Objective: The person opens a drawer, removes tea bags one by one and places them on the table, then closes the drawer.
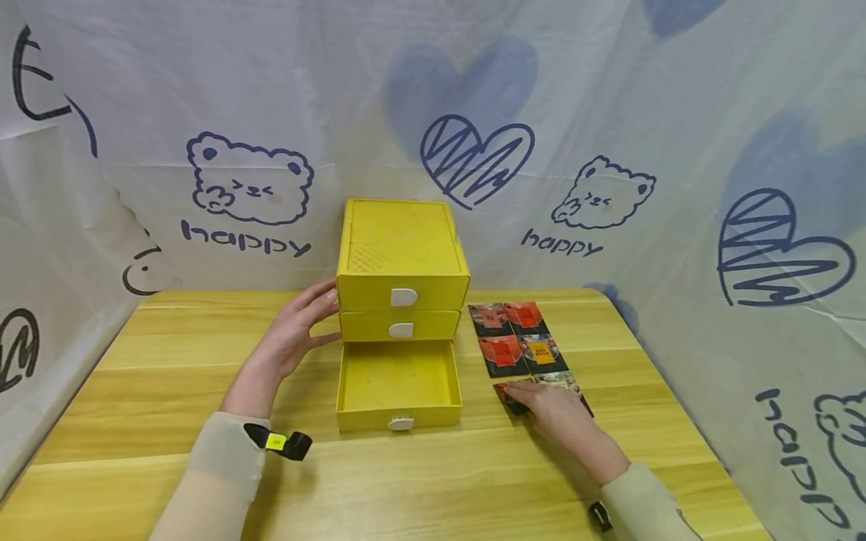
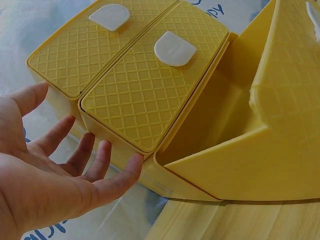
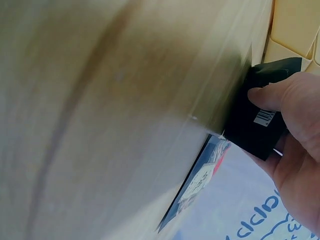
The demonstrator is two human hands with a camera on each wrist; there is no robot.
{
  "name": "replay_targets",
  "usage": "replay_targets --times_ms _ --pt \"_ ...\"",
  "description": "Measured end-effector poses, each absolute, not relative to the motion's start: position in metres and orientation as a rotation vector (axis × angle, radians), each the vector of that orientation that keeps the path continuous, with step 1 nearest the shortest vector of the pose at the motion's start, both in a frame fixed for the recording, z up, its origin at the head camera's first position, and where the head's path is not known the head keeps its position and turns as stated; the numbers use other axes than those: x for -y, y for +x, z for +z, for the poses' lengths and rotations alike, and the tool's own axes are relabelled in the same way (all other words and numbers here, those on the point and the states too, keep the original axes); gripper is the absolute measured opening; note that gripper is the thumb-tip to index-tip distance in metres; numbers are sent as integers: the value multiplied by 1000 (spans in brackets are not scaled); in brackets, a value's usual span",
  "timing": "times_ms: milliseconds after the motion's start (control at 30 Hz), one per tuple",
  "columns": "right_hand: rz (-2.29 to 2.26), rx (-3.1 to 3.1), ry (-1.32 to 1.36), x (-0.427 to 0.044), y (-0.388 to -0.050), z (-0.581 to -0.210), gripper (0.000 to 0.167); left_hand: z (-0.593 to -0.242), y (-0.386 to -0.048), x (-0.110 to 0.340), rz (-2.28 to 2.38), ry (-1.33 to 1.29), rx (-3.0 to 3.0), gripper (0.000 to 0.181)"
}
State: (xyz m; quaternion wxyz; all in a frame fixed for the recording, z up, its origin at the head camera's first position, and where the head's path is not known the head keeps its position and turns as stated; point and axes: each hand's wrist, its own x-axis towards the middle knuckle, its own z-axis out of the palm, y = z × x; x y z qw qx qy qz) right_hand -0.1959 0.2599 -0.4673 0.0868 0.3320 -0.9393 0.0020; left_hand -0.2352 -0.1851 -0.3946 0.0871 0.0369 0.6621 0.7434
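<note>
A yellow three-drawer box (image 1: 406,240) stands at the back of the table. Its bottom drawer (image 1: 365,419) is pulled out and looks empty; the two upper drawers are closed. With spread, relaxed fingers, my left hand (image 1: 284,334) rests against the box's left side, as the left wrist view also shows (image 2: 55,175). My right hand (image 1: 564,417) pinches a small dark packet (image 3: 250,120) between thumb and fingers, near the front of the packet rows. A barcode shows on the packet's black back. The hand partly covers another packet (image 1: 560,380) beside it.
Right of the box lie several small square packets, among them one with a red label (image 1: 504,353) and one with an orange label (image 1: 543,352). A printed white cloth (image 1: 365,90) hangs behind the wooden table (image 1: 406,488) and along its sides.
</note>
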Motion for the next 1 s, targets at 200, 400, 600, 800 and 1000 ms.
replay_targets --times_ms 200,400,600,800,1000 --pt "5 2834 979 -258 -196 -465 54 -395 -235 185 2218 111 -1967 67" --pt "23 2912 966 -257 -196 -463 57 -394 -235 184 2214 108 -1970 67" --pt "90 3041 968 -258 -195 -459 60 -394 -235 184 2213 106 -1974 67" --pt "154 3122 968 -260 -196 -458 68 -394 -235 184 2216 117 -1967 67" --pt "166 3150 942 -260 -196 -457 70 -394 -235 185 2221 116 -1959 67"
